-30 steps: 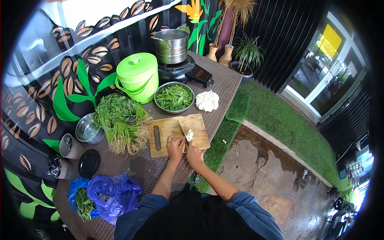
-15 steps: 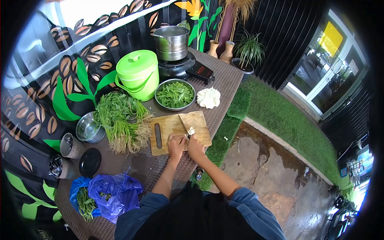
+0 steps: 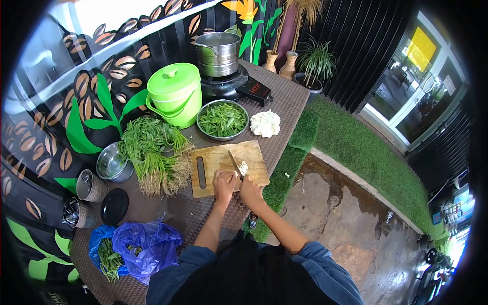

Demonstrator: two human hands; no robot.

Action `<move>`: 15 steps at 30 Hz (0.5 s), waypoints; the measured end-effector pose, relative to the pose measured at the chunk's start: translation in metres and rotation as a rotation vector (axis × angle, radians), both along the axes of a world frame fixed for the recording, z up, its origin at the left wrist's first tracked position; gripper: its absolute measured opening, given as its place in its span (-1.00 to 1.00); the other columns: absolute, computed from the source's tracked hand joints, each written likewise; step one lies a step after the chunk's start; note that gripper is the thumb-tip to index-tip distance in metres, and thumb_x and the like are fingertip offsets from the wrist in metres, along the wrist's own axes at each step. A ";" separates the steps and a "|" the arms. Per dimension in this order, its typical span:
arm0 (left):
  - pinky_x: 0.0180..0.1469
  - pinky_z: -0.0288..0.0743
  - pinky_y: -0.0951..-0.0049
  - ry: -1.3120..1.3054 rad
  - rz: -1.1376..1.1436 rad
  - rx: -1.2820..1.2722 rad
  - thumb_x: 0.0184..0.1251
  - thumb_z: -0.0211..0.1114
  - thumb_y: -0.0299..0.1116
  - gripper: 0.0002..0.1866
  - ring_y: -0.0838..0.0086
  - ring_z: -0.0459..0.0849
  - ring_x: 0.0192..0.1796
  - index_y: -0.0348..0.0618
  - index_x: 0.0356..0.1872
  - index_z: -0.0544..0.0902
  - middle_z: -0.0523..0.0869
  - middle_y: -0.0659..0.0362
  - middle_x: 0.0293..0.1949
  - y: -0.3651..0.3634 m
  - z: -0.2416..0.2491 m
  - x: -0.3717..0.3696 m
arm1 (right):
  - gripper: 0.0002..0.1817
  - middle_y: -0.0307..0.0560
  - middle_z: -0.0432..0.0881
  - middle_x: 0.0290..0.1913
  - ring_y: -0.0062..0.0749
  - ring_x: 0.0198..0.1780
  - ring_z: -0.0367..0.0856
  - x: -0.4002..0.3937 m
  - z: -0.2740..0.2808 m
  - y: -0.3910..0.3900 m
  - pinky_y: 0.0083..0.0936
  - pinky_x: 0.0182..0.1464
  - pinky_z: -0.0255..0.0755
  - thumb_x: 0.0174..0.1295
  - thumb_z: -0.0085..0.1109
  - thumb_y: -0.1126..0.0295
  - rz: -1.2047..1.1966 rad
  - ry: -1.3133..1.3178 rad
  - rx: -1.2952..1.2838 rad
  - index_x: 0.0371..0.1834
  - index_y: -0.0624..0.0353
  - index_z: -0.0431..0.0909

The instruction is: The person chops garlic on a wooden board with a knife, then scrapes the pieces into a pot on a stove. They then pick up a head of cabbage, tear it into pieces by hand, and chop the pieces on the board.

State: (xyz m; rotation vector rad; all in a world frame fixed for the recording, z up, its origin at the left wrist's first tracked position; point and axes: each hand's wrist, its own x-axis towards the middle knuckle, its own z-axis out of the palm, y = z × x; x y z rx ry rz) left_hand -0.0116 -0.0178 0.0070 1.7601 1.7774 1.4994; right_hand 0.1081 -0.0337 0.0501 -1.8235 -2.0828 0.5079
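My right hand (image 3: pixel 250 191) is closed around the handle of a kitchen knife (image 3: pixel 234 163), its blade pointing away from me over a wooden cutting board (image 3: pixel 213 158). Left of the blade, my left hand (image 3: pixel 223 186) has its fingers bunched on a small white piece (image 3: pixel 236 174), perhaps garlic; most of it is hidden by the fingertips. Small chopped white bits (image 3: pixel 244 166) lie on the board just right of the blade. Beyond the board stand a metal bowl of green leaves (image 3: pixel 222 120) and a crumpled white mass (image 3: pixel 265 124).
Rooted leafy greens (image 3: pixel 155 152) lie left of the board, with an empty-looking metal bowl (image 3: pixel 115 162) beside them. Behind are a green lidded bucket (image 3: pixel 175 94) and a steel pot (image 3: pixel 218 55) on a stove (image 3: pixel 223 87). Blue plastic bags (image 3: pixel 145 244) sit at the near left.
The knife and my right hand have shifted slightly toward me. My left hand stays nearly in place on the white piece.
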 end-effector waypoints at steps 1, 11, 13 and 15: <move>0.34 0.41 0.05 0.017 0.004 0.004 0.14 0.43 -0.48 -0.93 0.07 0.67 -0.09 -0.25 -0.38 0.78 0.79 0.03 -0.30 -0.001 0.003 0.001 | -0.72 0.34 0.71 -0.39 0.18 -0.30 0.76 -0.003 -0.005 -0.003 -0.05 -0.26 0.67 0.39 -0.02 0.33 0.002 -0.001 -0.001 -0.03 0.36 0.36; 0.31 0.42 0.07 -0.014 0.000 0.034 0.13 0.43 -0.49 -0.93 0.07 0.67 -0.10 -0.25 -0.37 0.77 0.78 0.03 -0.30 0.002 -0.008 -0.001 | -0.71 0.21 0.73 -0.40 0.06 -0.33 0.79 -0.006 0.000 0.011 -0.14 -0.30 0.69 0.39 0.03 0.31 0.024 -0.050 0.074 -0.06 0.38 0.38; 0.28 0.44 0.09 -0.006 0.003 0.035 0.12 0.43 -0.49 -0.93 0.07 0.67 -0.10 -0.25 -0.38 0.77 0.78 0.04 -0.29 0.003 -0.008 0.000 | -0.71 0.25 0.72 -0.38 0.08 -0.30 0.79 -0.008 -0.001 -0.004 -0.12 -0.26 0.69 0.39 0.01 0.34 0.003 -0.078 0.020 -0.03 0.39 0.36; 0.26 0.46 0.10 -0.003 0.005 0.040 0.11 0.44 -0.49 -0.94 0.08 0.67 -0.10 -0.24 -0.39 0.77 0.78 0.04 -0.30 0.001 -0.005 0.001 | -0.71 0.25 0.72 -0.37 0.08 -0.29 0.79 -0.014 -0.008 -0.007 -0.12 -0.23 0.69 0.39 0.00 0.35 -0.014 -0.078 -0.013 -0.02 0.40 0.35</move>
